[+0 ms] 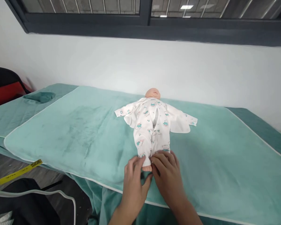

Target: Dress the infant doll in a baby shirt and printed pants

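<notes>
A baby doll (152, 93) lies on its back, its head towards the wall. It wears a white printed baby garment (145, 131), with long sleeves spread to both sides and two trouser legs. At the hem of the leg on the left, my left hand (134, 184) has its fingers curled on the cloth, the thumb lower down near the doll's bare foot (147, 168). My right hand (167, 175) pinches the garment at the inner edge of the leg hems. The doll's other foot is hidden behind that hand.
A light green cloth (67, 125) covers the padded bed under the doll. A white wall (107, 65) and a dark window frame (84, 25) rise behind. At lower left are a yellow strap (16, 173), a white cable (49, 192) and a black-and-red chair (7, 87).
</notes>
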{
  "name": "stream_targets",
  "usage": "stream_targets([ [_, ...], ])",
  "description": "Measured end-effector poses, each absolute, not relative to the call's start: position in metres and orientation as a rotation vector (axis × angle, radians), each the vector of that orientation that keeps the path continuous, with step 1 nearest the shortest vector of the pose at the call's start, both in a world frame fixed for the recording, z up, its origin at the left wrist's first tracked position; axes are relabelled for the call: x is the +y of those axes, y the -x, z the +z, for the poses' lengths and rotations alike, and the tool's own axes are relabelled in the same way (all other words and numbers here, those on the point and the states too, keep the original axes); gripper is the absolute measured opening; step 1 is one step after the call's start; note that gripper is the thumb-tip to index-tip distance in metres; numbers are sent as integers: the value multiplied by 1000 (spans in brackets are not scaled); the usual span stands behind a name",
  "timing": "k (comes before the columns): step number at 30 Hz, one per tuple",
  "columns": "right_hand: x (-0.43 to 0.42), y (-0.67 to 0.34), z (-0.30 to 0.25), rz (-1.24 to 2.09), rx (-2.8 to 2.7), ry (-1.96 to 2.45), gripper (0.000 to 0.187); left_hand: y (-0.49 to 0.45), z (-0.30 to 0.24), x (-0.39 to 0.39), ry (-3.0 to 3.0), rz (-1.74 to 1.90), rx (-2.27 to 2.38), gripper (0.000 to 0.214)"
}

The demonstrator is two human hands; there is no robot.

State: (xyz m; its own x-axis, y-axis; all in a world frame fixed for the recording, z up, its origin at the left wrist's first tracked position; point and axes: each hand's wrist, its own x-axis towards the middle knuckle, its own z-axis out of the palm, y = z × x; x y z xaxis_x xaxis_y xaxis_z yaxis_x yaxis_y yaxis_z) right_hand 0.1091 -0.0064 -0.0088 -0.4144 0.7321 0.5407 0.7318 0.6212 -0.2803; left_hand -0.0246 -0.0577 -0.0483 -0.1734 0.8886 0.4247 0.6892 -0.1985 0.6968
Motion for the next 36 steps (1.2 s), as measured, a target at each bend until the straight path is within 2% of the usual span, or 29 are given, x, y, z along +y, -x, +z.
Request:
stream_targets([
  [9,-46,-107,-5,97,-2162,1041,23,37,-42,-57,-1943,1495,1872,28],
  [15,-45,-128,-17,123,-2131,1033,29,33,-47,-68,-1935,1538,1951,26],
  [19,-36,-148,-33,180,-1897,1224,38,22,-42,-72,-2052,1539,1988,38],
  [23,-24,-150,-44,270,-1876,1322,30,14,-24,-58,-2366,1239,1791,42],
  [28,-18,-146,-37,365,-1921,1254,10,8,-4,-34,-2469,973,1790,37],
  [32,-26,-149,-24,437,-1900,1173,9,5,-3,-31,-2493,962,1691,37],
  [36,-31,-152,-14,410,-1930,1156,13,5,-10,-33,-2353,1128,1634,32],
])
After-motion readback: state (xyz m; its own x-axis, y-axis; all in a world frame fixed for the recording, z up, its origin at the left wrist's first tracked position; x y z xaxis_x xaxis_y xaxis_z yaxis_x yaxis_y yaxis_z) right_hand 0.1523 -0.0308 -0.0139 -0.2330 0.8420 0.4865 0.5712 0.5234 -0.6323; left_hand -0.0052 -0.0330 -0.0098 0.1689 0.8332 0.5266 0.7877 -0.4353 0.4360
